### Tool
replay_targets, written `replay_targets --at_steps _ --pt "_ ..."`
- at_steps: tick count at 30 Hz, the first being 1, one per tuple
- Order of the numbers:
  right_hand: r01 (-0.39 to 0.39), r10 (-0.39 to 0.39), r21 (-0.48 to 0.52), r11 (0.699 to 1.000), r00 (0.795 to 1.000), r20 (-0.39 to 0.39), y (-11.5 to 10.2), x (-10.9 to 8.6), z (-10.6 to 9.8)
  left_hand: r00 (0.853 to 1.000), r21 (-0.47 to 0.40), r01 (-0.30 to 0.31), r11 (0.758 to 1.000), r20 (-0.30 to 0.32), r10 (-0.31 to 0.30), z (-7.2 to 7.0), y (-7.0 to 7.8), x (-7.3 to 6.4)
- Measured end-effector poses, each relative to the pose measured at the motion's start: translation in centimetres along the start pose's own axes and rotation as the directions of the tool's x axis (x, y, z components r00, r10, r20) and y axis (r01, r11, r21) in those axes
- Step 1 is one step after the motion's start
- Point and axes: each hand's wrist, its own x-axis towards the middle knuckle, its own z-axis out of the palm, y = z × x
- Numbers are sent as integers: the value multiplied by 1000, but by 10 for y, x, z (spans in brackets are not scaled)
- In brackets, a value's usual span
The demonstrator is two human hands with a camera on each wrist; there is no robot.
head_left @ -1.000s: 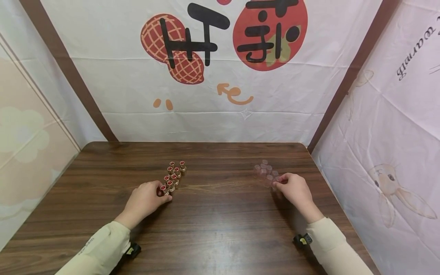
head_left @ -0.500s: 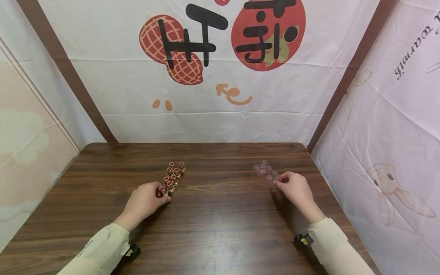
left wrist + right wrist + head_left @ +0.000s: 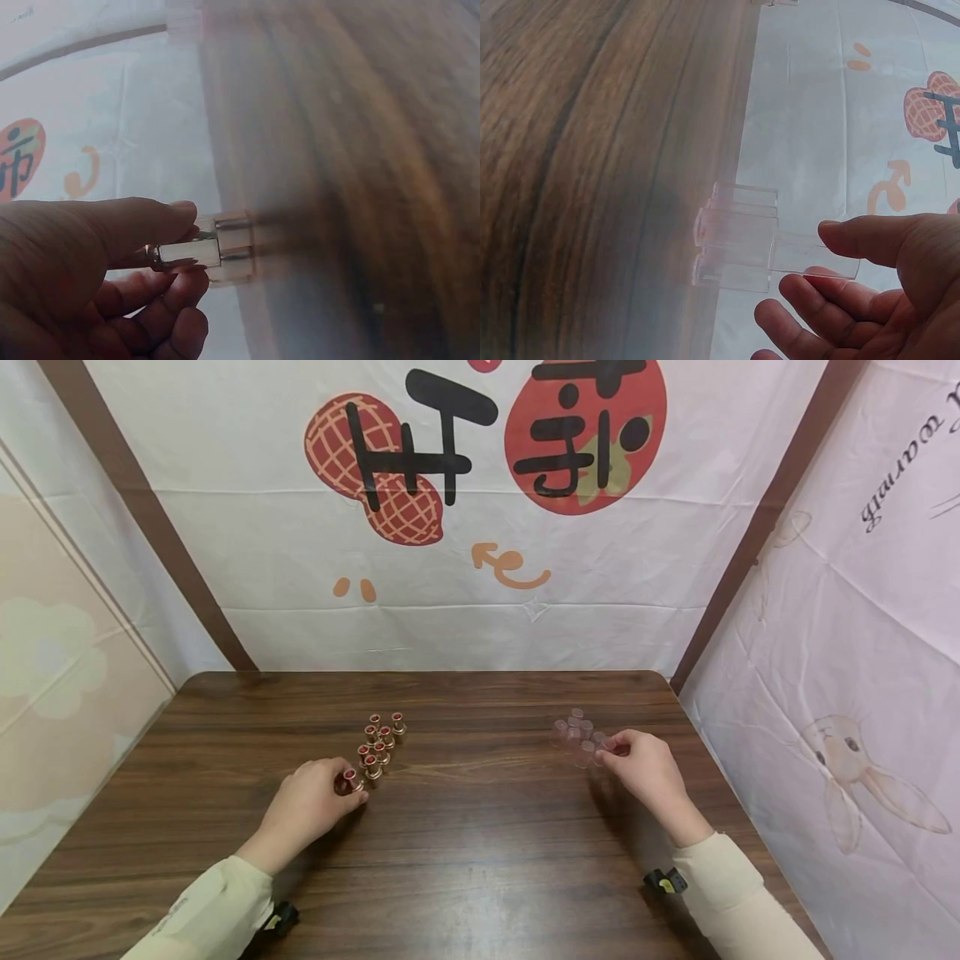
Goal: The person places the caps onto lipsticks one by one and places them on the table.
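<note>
My left hand (image 3: 303, 806) pinches a lipstick tube (image 3: 352, 778) with a gold rim and a red centre, between thumb and fingers. In the left wrist view, this tube is shiny and partly covered by the fingertips. Several more lipstick tubes (image 3: 371, 765) stand upright in a close group just beyond that hand. On the right side of the table, my right hand (image 3: 647, 777) pinches a clear cap (image 3: 814, 256). Its thumb lies above the cap and the fingers below, in the right wrist view. Several other clear caps (image 3: 739, 240) are grouped close by, hard to make out singly.
Both groups stand on a dark wood-grain table (image 3: 480, 827), with a wide stretch of tabletop between them. A printed white cloth (image 3: 465, 635) hangs behind the far edge, and more cloth (image 3: 847, 693) runs along the right side.
My left hand has shifted slightly left with the lipstick tube, widening the gap to the group. My right hand has moved up slightly with the clear cap.
</note>
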Motion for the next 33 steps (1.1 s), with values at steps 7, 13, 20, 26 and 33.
replay_targets --at_steps 7,13,20,26,33 --pt "33 -33 8 999 999 -10 -6 -1 -2 999 -54 -41 998 -8 41 -8 11 0" --pt "58 -58 28 998 998 -13 -11 -1 -5 998 -101 -68 993 -7 68 -11 23 0" --pt "103 -102 85 991 995 -14 -19 0 -8 994 -162 -106 981 -16 105 -16 40 3" --pt "161 -165 159 974 986 14 -30 2 -12 991 -205 -132 970 2 135 -15 50 10" --pt "244 -253 203 948 967 19 -45 2 -12 988 -251 -135 959 33 148 -10 61 18"
